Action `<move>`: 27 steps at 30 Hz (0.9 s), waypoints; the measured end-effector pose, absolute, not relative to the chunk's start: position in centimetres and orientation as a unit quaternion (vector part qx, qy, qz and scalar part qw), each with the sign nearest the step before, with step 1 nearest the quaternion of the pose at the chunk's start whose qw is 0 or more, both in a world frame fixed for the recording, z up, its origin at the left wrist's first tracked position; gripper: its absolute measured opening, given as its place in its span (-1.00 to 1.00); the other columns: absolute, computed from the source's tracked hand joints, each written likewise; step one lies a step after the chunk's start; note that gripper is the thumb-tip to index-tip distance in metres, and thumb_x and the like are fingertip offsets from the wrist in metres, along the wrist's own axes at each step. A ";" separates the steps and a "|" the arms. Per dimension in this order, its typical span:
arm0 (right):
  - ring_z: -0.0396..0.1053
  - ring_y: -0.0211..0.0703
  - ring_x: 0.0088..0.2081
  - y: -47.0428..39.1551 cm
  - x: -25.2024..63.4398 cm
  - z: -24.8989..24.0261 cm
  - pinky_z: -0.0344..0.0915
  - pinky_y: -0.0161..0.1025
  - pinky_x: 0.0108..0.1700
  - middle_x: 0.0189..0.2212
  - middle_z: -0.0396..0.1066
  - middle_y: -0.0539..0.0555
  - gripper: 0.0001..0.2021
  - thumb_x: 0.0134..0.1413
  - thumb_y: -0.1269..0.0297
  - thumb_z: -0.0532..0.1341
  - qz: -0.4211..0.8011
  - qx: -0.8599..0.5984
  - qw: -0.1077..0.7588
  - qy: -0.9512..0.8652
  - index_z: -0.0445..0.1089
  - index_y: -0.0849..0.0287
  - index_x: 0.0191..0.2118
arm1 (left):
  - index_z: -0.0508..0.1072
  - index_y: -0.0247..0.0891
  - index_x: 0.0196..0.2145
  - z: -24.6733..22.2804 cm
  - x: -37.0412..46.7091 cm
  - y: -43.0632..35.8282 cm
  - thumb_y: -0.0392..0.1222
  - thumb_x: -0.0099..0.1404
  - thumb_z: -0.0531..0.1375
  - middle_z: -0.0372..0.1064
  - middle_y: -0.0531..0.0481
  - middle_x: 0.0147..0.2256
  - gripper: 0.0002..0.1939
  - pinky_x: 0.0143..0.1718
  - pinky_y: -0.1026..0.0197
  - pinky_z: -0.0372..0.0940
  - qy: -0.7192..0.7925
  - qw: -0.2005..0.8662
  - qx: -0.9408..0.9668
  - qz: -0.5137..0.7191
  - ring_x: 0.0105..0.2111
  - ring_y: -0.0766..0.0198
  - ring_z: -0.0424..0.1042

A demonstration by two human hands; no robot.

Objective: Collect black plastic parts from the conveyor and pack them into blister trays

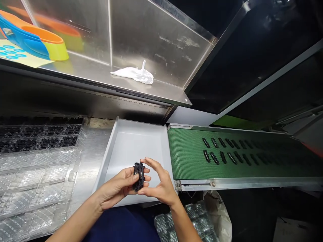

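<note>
from where i stand, both forearms reach in from the near side, and the hands meet over the front part of the white tray (pixel 140 141). the left hand (pixel 117 186) pinches the small cluster of black parts (pixel 141 175) upright, thumb across its face, fingers behind. the right hand (pixel 163 185) arches around it, forefinger by the top end and thumb by the bottom; whether it grips, i cannot tell. bare tray floor spreads beyond the fingers, bounded by raised side walls, the green belt (pixel 186 154) just right and the steel shelf (pixel 169 90) beyond
</note>
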State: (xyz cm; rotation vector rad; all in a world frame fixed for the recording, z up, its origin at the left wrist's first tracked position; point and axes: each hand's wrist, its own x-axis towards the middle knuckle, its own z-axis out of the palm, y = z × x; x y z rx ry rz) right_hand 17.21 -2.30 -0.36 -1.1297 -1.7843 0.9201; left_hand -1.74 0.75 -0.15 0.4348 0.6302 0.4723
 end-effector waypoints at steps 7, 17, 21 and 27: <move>0.24 0.01 0.18 -2.4 19.2 -0.7 0.23 -0.06 0.21 0.14 0.32 0.13 -0.11 -0.16 -0.03 0.45 0.333 -0.463 0.370 -0.733 0.10 -0.03 0.29 | 0.56 -0.26 -0.18 -0.6 0.0 1.5 0.01 0.09 0.41 0.54 -0.10 -0.25 -0.61 -0.24 0.25 0.30 0.315 0.879 0.292 0.207 -0.25 0.21 0.46; 0.34 -0.01 0.11 0.8 25.5 -0.1 0.26 -0.12 0.18 0.11 0.39 0.06 -0.19 -0.26 0.02 0.49 0.345 -0.539 0.269 -0.720 0.30 0.01 0.19 | 0.55 -0.24 -0.17 -1.8 2.9 2.4 -0.03 0.16 0.37 0.52 -0.05 -0.29 -0.68 -0.21 0.23 0.29 0.307 0.887 0.309 0.155 -0.28 0.22 0.46; 0.36 0.03 0.04 4.7 35.3 0.9 0.22 0.08 0.14 0.10 0.35 0.29 -0.62 0.26 0.13 0.13 0.206 -0.745 0.323 -0.546 0.35 0.22 0.10 | 0.56 -0.23 -0.17 -1.5 3.5 2.2 -0.04 0.16 0.38 0.53 -0.08 -0.21 -0.69 -0.15 0.21 0.31 0.297 0.899 0.283 0.155 -0.21 0.18 0.47; 0.42 -0.02 -0.06 6.2 41.6 3.0 0.30 0.03 0.03 -0.13 0.46 0.15 -0.77 0.24 0.19 0.20 0.142 -0.763 0.390 -0.496 0.39 0.16 -0.06 | 0.57 -0.23 -0.15 -1.0 2.1 1.9 -0.04 0.11 0.40 0.52 -0.13 -0.09 -0.64 -0.06 0.14 0.33 0.320 0.885 0.268 0.206 -0.11 0.09 0.47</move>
